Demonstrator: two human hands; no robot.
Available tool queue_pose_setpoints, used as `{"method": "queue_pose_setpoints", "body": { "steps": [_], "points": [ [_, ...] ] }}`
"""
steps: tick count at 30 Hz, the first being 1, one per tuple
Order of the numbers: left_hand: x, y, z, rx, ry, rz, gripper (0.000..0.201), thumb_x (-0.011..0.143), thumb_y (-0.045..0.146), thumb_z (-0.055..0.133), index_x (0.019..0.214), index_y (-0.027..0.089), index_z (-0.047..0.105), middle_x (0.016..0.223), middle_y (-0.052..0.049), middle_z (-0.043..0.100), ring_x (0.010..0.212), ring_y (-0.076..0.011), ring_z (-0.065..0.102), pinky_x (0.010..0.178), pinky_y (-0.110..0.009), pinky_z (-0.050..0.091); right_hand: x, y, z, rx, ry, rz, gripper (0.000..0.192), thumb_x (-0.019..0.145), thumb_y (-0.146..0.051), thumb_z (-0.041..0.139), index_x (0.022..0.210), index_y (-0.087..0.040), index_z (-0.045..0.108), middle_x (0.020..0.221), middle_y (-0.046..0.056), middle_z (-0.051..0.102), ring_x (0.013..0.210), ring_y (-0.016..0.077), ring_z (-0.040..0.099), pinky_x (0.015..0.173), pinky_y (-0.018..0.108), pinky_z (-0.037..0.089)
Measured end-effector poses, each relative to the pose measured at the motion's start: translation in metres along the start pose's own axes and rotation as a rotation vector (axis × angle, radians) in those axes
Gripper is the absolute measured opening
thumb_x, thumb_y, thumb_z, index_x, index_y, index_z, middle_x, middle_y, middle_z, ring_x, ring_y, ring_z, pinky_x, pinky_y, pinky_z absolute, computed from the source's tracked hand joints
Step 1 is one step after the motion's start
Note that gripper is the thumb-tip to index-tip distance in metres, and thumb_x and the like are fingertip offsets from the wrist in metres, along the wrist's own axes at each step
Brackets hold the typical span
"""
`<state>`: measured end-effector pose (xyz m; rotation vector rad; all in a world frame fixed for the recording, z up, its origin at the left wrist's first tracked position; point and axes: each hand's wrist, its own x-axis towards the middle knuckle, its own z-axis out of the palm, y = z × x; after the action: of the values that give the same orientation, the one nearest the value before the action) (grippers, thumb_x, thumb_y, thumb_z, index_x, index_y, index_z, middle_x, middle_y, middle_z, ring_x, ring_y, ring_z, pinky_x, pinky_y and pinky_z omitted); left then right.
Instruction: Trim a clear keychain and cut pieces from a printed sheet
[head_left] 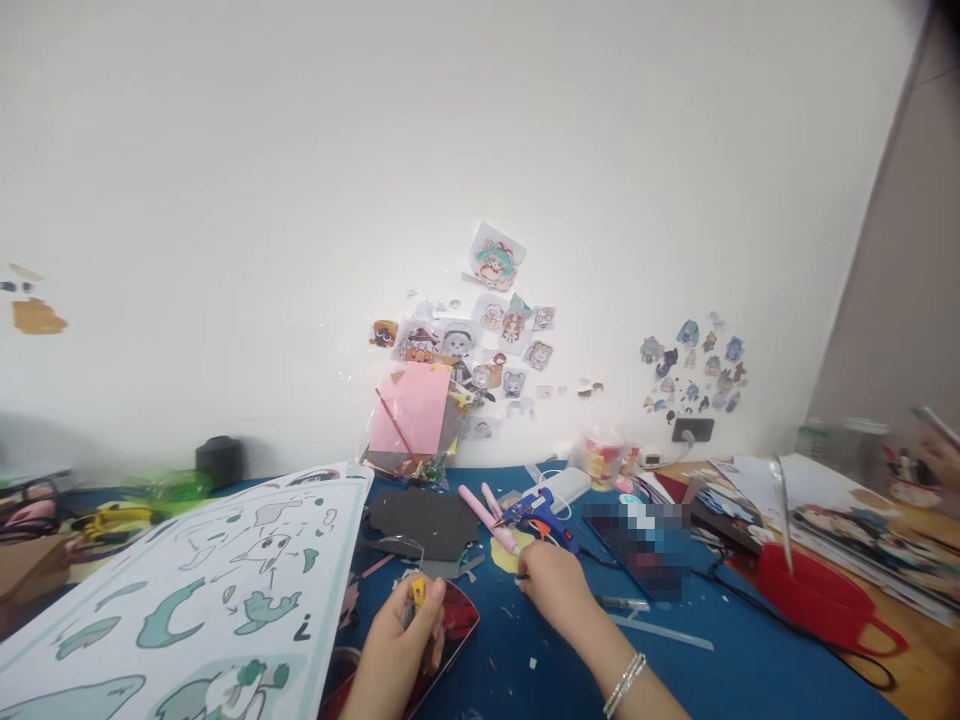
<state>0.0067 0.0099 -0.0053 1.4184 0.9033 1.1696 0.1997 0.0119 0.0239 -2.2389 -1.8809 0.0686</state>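
Two hands at work among paper scraps on a cluttered blue worktop [750, 670].

Nearest, the left hand [401, 640] is closed around a small yellow piece [418, 592], held over a red-and-black card [457, 625]. Just beyond, the right hand [551, 585] reaches with curled fingers toward a yellow paper circle [508, 553]; whether it grips anything cannot be told. The blue glue gun [536, 512] lies right behind: its hot tip could burn fingers. A printed cut-out sheet [202, 600] lies left.

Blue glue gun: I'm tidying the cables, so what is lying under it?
Under the blue glue gun lie a yellow paper piece and pink sticks on the blue mat. The right hand hides the yellow piece's near edge.
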Motion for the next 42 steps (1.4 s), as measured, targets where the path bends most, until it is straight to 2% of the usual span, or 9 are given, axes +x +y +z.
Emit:
{"method": "queue_pose_setpoints", "body": {
  "steps": [9,11,15,22,28,30,32,35,42],
  "points": [
    [0.000,0.008,0.001,-0.015,-0.008,-0.030,0.049,0.061,0.067,0.051,0.052,0.021,0.038,0.036,0.006,0.043,0.034,-0.0081,0.037,0.043,-0.023,0.030,-0.007,-0.002,-0.004,0.092,0.001,-0.076,0.011,0.071,-0.011,0.055,0.067,-0.016,0.065,0.075,0.008,0.065,0.068,0.0191,0.060,0.058,0.024,0.037],
    [0.001,0.005,0.001,-0.025,-0.002,-0.020,0.048,0.063,0.067,0.050,0.055,0.021,0.039,0.036,0.007,0.043,0.034,-0.0079,0.037,0.043,-0.022,0.029,-0.013,-0.010,-0.008,0.241,-0.001,-0.131,0.010,0.073,-0.014,0.054,0.069,-0.016,0.062,0.070,0.004,0.062,0.064,0.0154,0.057,0.055,0.022,0.036],
    [0.001,0.001,0.002,-0.023,-0.013,-0.023,0.049,0.061,0.067,0.051,0.068,0.020,0.044,0.037,0.009,0.041,0.032,-0.0078,0.035,0.038,-0.020,0.028,-0.032,-0.041,-0.007,0.796,-0.053,-0.334,0.004,0.072,-0.014,0.055,0.069,-0.016,0.058,0.060,-0.003,0.051,0.058,0.0104,0.048,0.054,0.019,0.036],
    [0.000,0.001,0.003,-0.027,-0.024,-0.012,0.044,0.063,0.063,0.054,0.066,0.021,0.041,0.033,0.010,0.040,0.030,-0.0077,0.036,0.036,-0.019,0.027,-0.044,-0.068,0.018,0.972,0.062,-0.335,0.016,0.076,-0.023,0.053,0.063,-0.015,0.057,0.056,-0.004,0.046,0.053,0.0098,0.044,0.050,0.020,0.035],
    [-0.001,0.005,0.002,-0.044,-0.013,-0.030,0.040,0.063,0.058,0.057,0.067,0.020,0.044,0.036,0.008,0.048,0.031,-0.0091,0.041,0.037,-0.020,0.032,-0.043,-0.060,0.003,1.122,-0.174,-0.350,0.018,0.076,-0.014,0.045,0.082,-0.016,0.063,0.058,-0.002,0.056,0.057,0.0119,0.056,0.057,0.021,0.043],
    [-0.002,0.006,0.002,-0.054,-0.004,-0.032,0.039,0.063,0.056,0.058,0.067,0.020,0.044,0.040,0.009,0.048,0.032,-0.0078,0.040,0.038,-0.019,0.032,-0.040,-0.045,-0.009,1.024,-0.196,-0.351,0.024,0.075,-0.011,0.043,0.084,-0.016,0.064,0.062,-0.002,0.059,0.058,0.0112,0.056,0.058,0.021,0.043],
    [-0.002,0.007,0.002,-0.035,-0.005,-0.038,0.037,0.065,0.055,0.057,0.067,0.021,0.043,0.042,0.009,0.047,0.033,-0.0073,0.040,0.040,-0.019,0.031,-0.036,-0.022,-0.019,0.741,-0.209,-0.389,0.018,0.071,-0.012,0.051,0.079,-0.018,0.066,0.066,-0.002,0.060,0.057,0.0109,0.055,0.056,0.020,0.041],
    [-0.003,0.006,0.001,0.001,-0.018,-0.021,0.037,0.069,0.056,0.052,0.066,0.021,0.042,0.040,0.008,0.045,0.036,-0.0081,0.039,0.043,-0.020,0.032,-0.028,0.010,-0.025,0.351,-0.424,-0.462,0.013,0.059,-0.016,0.069,0.071,-0.019,0.069,0.059,-0.004,0.060,0.051,0.0108,0.052,0.046,0.018,0.036],
    [-0.001,0.000,-0.001,0.021,-0.003,0.014,0.038,0.072,0.058,0.048,0.064,0.022,0.038,0.037,0.008,0.044,0.039,-0.0090,0.036,0.047,-0.021,0.030,-0.021,0.020,-0.011,0.234,-0.382,-0.559,0.010,0.058,-0.014,0.072,0.063,-0.022,0.070,0.052,-0.006,0.058,0.047,0.0087,0.051,0.043,0.016,0.033]
  ]
}}
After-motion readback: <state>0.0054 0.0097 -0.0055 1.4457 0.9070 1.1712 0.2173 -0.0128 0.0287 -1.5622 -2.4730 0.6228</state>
